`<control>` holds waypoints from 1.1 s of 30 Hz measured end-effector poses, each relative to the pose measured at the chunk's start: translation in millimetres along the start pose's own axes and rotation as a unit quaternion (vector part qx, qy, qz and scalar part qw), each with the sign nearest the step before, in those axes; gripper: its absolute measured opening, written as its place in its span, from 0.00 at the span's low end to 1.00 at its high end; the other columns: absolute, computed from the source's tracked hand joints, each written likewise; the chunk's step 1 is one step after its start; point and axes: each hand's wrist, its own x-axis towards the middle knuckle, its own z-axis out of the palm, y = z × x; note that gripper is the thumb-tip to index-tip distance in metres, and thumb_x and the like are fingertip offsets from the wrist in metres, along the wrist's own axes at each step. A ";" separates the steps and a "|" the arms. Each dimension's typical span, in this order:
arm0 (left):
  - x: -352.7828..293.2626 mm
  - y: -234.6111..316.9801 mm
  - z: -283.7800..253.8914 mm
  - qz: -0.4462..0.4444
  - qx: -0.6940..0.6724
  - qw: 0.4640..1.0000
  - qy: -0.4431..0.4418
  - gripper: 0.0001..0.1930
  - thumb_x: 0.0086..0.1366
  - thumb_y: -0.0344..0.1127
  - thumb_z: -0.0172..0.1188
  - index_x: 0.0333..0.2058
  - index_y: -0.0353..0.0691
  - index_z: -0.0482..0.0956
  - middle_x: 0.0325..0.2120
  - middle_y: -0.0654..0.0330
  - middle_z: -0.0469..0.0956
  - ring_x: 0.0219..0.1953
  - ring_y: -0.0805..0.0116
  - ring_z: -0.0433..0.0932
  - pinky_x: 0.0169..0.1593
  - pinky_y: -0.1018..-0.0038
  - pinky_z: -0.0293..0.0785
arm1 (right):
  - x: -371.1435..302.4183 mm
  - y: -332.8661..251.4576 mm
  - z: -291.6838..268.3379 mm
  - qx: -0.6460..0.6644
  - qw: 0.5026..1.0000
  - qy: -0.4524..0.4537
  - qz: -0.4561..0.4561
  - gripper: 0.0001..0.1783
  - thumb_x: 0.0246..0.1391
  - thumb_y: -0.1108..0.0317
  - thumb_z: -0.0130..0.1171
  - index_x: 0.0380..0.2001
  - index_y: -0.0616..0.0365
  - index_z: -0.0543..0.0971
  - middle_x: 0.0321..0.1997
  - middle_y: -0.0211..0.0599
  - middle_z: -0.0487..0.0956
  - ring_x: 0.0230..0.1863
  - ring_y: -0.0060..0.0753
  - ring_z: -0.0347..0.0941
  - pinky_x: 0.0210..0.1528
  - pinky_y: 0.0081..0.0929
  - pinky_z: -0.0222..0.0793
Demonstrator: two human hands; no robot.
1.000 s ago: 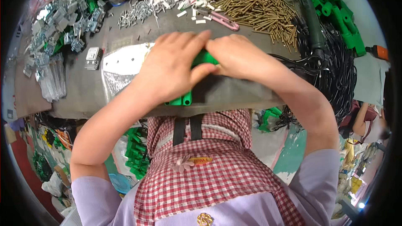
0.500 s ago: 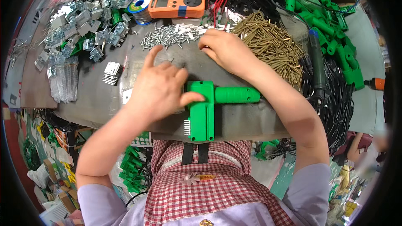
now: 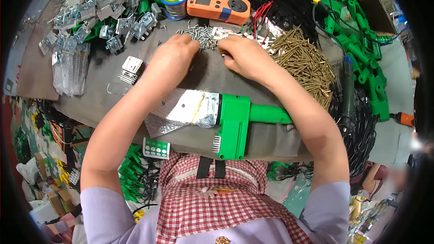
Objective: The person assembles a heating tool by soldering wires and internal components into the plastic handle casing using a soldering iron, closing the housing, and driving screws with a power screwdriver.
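Observation:
My left hand (image 3: 177,55) reaches into the near edge of a pile of small silver screws (image 3: 202,35), its fingers bent down and closed together. What the fingertips hold, if anything, is hidden. To its right my right hand (image 3: 244,56) is curled beside small white pieces (image 3: 224,31); its thumb and fingers come together, and their contents cannot be made out. Nearer me lies a green tool housing (image 3: 234,124) with a round green handle (image 3: 270,114) pointing right. From its left side runs a flat silver metal plate (image 3: 181,108), partly in bubble wrap. Neither hand touches the tool's housing.
A heap of long brass screws (image 3: 305,65) lies to the right, beside a soldering iron (image 3: 347,86) and black cables. An orange multimeter (image 3: 218,5) and a solder spool (image 3: 175,2) stand at the back. Silver metal parts (image 3: 106,13) crowd the far left; a finned heat sink (image 3: 131,69) sits nearer.
My left hand has moved from above the green tool, forward to the silver screws, and its fingers have closed. The tool's metal plate is now uncovered. My whole view has shifted slightly.

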 end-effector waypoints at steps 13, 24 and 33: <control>-3.9 4.5 -6.0 -0.087 -0.198 0.976 0.005 0.09 0.51 0.24 0.58 0.32 0.35 0.73 0.27 0.54 0.76 0.29 0.61 0.76 0.34 0.70 0.72 | -32.8 14.4 -25.5 0.212 0.949 0.008 0.235 0.09 0.48 0.71 0.59 0.34 0.62 0.79 0.24 0.42 0.80 0.27 0.30 0.78 0.31 0.28 0.72; -98.2 98.0 -51.8 0.072 -0.381 0.919 -0.066 0.09 0.46 0.28 0.69 0.29 0.40 0.80 0.26 0.62 0.76 0.29 0.64 0.77 0.31 0.70 0.73 | -102.9 -96.9 -65.8 0.459 0.807 -0.066 0.365 0.04 0.51 0.78 0.59 0.32 0.65 0.77 0.26 0.33 0.77 0.25 0.16 0.73 0.27 0.14 0.68; -110.8 106.8 -37.9 0.148 -0.300 0.942 0.011 0.14 0.41 0.29 0.66 0.31 0.37 0.80 0.27 0.61 0.75 0.28 0.64 0.74 0.28 0.72 0.71 | -155.8 -136.4 -28.1 0.475 0.799 -0.039 0.367 0.08 0.49 0.73 0.65 0.32 0.62 0.78 0.25 0.25 0.76 0.25 0.12 0.68 0.26 0.14 0.64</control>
